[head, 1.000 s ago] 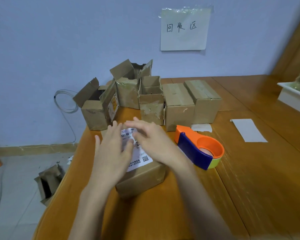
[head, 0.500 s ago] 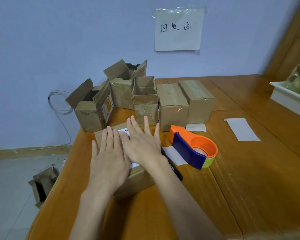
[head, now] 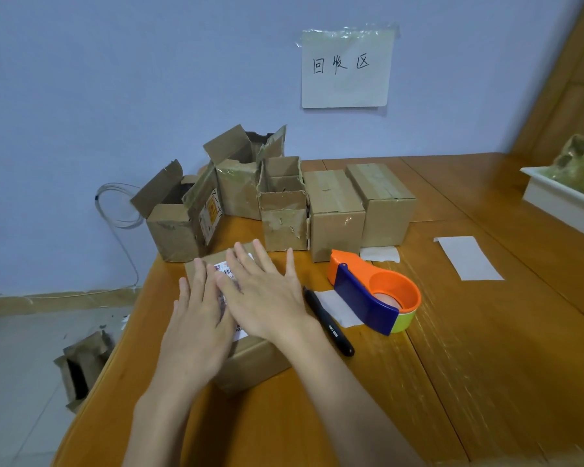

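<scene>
The box (head: 250, 365) sits on the tabletop (head: 452, 365), and the left hand (head: 199, 328) and right hand (head: 267, 298) press flat on its label (head: 224, 267) (fingers straight, no grip on anything). It looks light but stiff, so hold it by its sides.

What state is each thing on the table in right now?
box, closed, on the table
label, on the box top, mostly covered
left hand, flat, pressing the box top
right hand, flat, pressing the label
tape dispenser, lying on the table, untouched
pen, lying beside the box, untouched
three left back boxes, flaps open
two right back boxes, closed
</scene>
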Demonstrator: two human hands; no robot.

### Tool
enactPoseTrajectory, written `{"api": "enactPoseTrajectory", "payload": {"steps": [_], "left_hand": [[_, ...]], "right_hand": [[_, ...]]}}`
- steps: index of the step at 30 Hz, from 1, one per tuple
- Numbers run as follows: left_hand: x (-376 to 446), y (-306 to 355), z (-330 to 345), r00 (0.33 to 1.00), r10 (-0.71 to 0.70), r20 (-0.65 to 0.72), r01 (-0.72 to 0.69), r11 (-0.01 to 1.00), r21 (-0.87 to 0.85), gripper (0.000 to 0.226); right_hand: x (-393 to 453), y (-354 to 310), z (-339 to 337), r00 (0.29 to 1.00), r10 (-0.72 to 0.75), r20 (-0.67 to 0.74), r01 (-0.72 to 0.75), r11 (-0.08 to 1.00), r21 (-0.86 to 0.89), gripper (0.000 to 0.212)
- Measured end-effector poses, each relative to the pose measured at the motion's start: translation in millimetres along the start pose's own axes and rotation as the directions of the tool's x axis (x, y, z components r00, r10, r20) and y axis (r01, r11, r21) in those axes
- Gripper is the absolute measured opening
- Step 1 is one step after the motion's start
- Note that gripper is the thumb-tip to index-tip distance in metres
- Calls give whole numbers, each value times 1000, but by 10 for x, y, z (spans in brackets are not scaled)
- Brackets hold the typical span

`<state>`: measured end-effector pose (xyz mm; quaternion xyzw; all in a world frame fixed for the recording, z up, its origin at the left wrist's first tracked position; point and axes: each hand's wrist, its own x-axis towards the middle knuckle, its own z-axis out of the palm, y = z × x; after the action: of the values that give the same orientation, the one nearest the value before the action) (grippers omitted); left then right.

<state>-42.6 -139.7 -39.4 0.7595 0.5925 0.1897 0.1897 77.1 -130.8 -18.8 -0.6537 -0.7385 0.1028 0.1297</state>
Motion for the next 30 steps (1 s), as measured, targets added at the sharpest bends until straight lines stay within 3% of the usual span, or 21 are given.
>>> {"api": "enactPoseTrajectory", "payload": {"steps": [4, 6, 8, 10, 15, 19, 24, 26, 28, 30], "left_hand": [[21, 5, -48, 1000, -6, 23, 3, 993, 119, 71], [35, 52, -134, 1000, -14, 17, 12, 994, 104, 70], [28, 92, -203, 996, 34, -81, -31, 999, 38, 65], [4, 105, -212, 987, 107, -116, -106, 994, 17, 59], [-1, -72, -280, 986, 98, 138, -93, 995, -45, 83], [31, -158, -336, 976, 112, 184, -90, 988, -126, 94], [104, -282, -338, 949, 172, 266, -110, 967, -231, 133], [94, -314, -345, 938, 191, 290, -87, 938, -336, 135], [51, -274, -327, 969, 150, 196, -29, 857, -514, 126], [26, -191, -254, 997, 77, 11, -51, 756, -652, 103]], "right_hand": [[116, 0, -25, 996, 92, 17, -92, 996, 17, 64], [142, 35, -71, 992, 127, -8, -125, 982, 143, 64], [82, 70, -107, 985, 135, -103, -104, 959, 262, 60], [-36, 113, -115, 986, 78, -145, -40, 969, 243, 54], [-163, 317, -71, 999, -37, 35, 20, 917, 398, 50], [-186, 465, -170, 976, -135, 171, -22, 720, 693, 63], [-149, 612, -327, 904, -246, 350, -82, 702, 708, 80], [-146, 650, -379, 888, -266, 376, -98, 688, 719, 86], [-122, 620, -408, 920, -230, 317, -92, 661, 745, 81], [-78, 525, -379, 974, -138, 180, -37, 685, 727, 65]]}}
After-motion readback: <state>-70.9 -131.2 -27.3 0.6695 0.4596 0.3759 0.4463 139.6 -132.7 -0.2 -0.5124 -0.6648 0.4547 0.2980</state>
